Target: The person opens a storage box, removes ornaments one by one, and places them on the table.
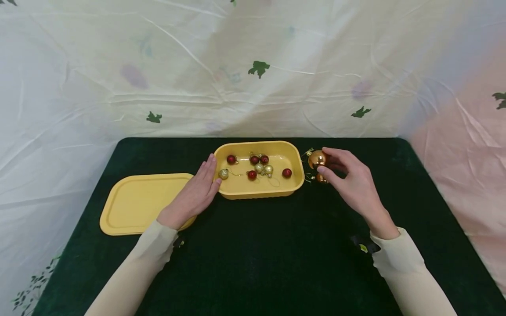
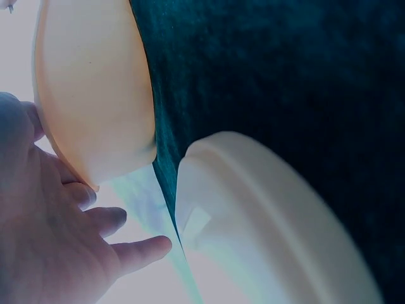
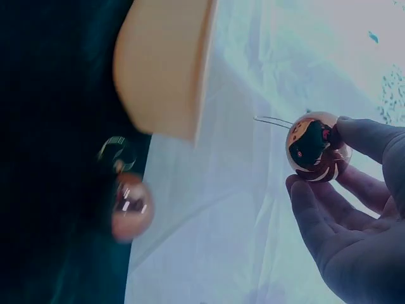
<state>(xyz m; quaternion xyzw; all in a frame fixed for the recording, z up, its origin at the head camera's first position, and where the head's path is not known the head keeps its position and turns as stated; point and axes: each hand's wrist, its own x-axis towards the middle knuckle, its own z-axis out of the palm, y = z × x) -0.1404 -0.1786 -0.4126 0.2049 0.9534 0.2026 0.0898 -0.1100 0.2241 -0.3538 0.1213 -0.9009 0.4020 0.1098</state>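
A yellow plastic box [image 1: 272, 193] stands on the table with several small red baubles [image 1: 251, 175] and a few small gold baubles [image 1: 268, 170] in it. My left hand [image 1: 193, 193] lies with straight fingers along the box's left rim. Just beyond the right end of the box, my right hand [image 1: 357, 184] pinches a shiny copper-coloured bauble [image 1: 317, 159] between thumb and fingers; its wire hook [image 3: 272, 121] sticks out in the right wrist view. Below it, a second copper bauble [image 3: 133, 209] rests on the table, partly hidden by the thumb in the head view.
A yellow lid [image 1: 138, 204] lies flat to the left of the box, partly under the left forearm. Dark green cloth [image 1: 253, 254] covers the table. Behind it hangs a pale, creased cloth [image 1: 197, 87] with green leaf-like patches.
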